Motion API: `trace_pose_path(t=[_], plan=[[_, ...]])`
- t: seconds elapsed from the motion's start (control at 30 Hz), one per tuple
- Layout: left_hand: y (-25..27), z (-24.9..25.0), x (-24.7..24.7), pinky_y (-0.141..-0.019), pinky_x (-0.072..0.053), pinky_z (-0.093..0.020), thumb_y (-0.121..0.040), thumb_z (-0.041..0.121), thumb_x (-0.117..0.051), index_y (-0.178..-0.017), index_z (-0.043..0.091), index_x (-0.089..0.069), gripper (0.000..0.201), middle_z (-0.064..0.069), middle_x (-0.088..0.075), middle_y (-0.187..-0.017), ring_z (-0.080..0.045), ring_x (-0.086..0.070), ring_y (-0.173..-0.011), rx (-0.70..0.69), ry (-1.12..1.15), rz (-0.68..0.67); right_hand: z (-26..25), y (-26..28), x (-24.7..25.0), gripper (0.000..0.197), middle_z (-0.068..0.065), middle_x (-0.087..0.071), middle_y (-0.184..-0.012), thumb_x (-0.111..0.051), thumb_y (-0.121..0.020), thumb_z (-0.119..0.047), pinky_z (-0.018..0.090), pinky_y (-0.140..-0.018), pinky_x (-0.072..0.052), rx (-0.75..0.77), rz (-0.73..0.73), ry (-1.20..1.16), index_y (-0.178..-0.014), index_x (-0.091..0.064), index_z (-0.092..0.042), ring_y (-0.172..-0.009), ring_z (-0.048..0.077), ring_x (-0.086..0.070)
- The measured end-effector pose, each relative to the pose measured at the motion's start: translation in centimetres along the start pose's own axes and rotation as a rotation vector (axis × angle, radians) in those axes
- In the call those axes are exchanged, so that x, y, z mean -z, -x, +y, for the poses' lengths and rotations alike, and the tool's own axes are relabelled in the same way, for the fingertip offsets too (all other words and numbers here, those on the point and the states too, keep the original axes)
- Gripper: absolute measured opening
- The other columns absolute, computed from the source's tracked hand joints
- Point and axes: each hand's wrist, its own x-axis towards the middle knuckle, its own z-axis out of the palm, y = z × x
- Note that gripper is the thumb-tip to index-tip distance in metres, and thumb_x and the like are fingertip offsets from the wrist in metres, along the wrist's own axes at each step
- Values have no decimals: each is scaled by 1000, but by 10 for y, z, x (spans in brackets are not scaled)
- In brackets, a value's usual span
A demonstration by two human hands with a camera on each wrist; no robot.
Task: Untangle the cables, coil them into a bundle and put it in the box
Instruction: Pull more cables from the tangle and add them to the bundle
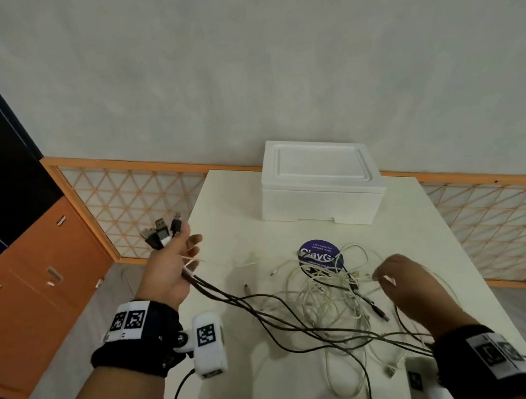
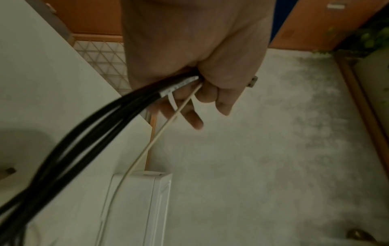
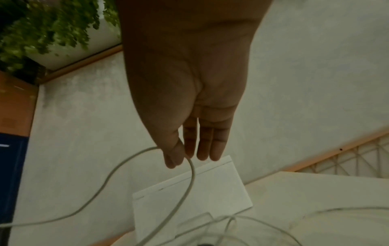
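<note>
My left hand [image 1: 182,254] is raised over the table's left edge and grips a bunch of black cables [image 1: 232,297] and a thin white one; their USB plugs [image 1: 162,232] stick out above the fist. In the left wrist view the fingers [image 2: 197,106] curl round the black cables [image 2: 101,133] and the white cable [image 2: 160,134]. The tangle of white cables [image 1: 333,285] lies mid-table. My right hand [image 1: 379,276] hovers over it, thumb and forefinger pinching a white cable [image 3: 190,168]. The white foam box [image 1: 321,191] stands shut at the table's far edge.
A round purple sticker [image 1: 319,253] lies partly under the tangle on the white table [image 1: 224,209]. Orange lattice rails [image 1: 134,198] run behind the table, and orange cabinets [image 1: 40,282] stand to the left. Loose cable loops reach the table's near edge.
</note>
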Motion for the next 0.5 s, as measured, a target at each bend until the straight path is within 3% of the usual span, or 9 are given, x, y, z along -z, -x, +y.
trace_pose_path(t=[0.07,0.1,0.17,0.27,0.37,0.43,0.5], plan=[[5,8,0,-56,-50,-23,-93,32,-57,-68,18,-61,28,4,-54,-55,-8,-51,-47,54,161,-76,-9,-5,13,10,3,-65,-91,-63,-86,-13,28,-78,-44,-35,25,3,-88,-73,-16,-89,22,-62],[10,11,-2,-48,-43,-19,-93,32,-56,-63,19,-58,32,5,-46,-52,-6,-41,-39,77,182,-134,-18,-7,20,10,4,-66,-89,-63,-87,-16,30,-78,-47,-15,28,-14,-89,-73,-16,-86,22,-63],[20,9,-14,-36,-24,-17,-88,30,-59,-64,21,-49,27,7,-35,-48,-4,-26,-33,98,114,-253,-45,-12,36,9,-2,-67,-81,-65,-87,-20,32,-73,-50,35,64,-117,-88,-73,-16,-74,16,-65],[35,-1,-43,-35,-16,-16,-80,28,-65,-69,21,-45,24,5,-37,-49,-4,-21,-32,77,-103,-377,-89,-22,59,8,-7,-67,-79,-67,-85,-15,31,-73,-53,114,128,-290,-88,-74,-18,-69,11,-66],[50,-10,-74,-40,-16,-18,-85,22,-66,-84,14,-62,9,-1,-65,-74,-5,-22,-37,33,-300,-439,-128,-29,76,11,-3,-68,-85,-67,-84,-12,32,-76,-54,220,145,-351,-93,-73,-16,-72,15,-65],[57,-14,-89,-42,-16,-19,-84,17,-69,-95,15,-70,11,-2,-69,-95,-5,-23,-41,12,-379,-494,-148,-30,83,12,-6,-65,-84,-68,-84,-12,32,-77,-52,287,165,-356,-94,-73,-15,-72,12,-61],[62,-16,-99,-42,-18,-18,-83,12,-70,-102,14,-72,19,-4,-71,-100,-4,-28,-40,-16,-458,-524,-160,-30,85,12,-10,-64,-81,-68,-84,-12,30,-75,-52,320,192,-386,-93,-74,-16,-70,7,-59]])
